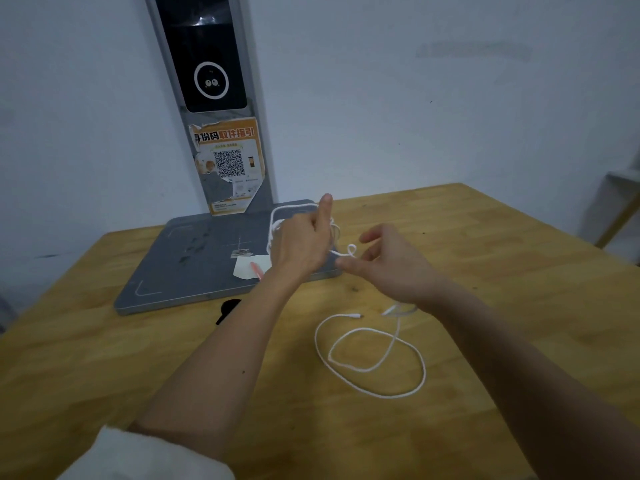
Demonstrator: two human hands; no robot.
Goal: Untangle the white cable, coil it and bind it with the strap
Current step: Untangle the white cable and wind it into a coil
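White sleeve cuff [145, 455] sits nearest the camera, at the bottom edge, on the left arm; both forearms reach forward from it over the wooden surface [104, 358].

Beyond the cuff, the white cable [372, 355] lies partly on the surface in two loose loops that cross each other; one connector end [356, 316] rests on the wood at the far side of these loops, and one strand rises from the loops toward the right wrist.

Farther from the cuff, the left hand [304, 242] is raised with the thumb pointing up; its fingers are curled and several turns of the cable are wound round this hand, so it grips the coil. Just to the right of it, the right hand [388, 261] has thumb and forefinger close together at a small loop of the cable; it seems to pinch the strand there, and the other fingers are spread and relaxed.

Under the left hand lies a grey flat base [194, 258] with a white paper slip [247, 266] and a pink pen [257, 270] on it; a small black thing [228, 310], perhaps the strap, lies on the wood just at the near edge of this base.

Behind the base stands a grey column [207, 98] with a dark screen and an orange sticker [230, 164] with a QR code, against the pale wall [450, 98].
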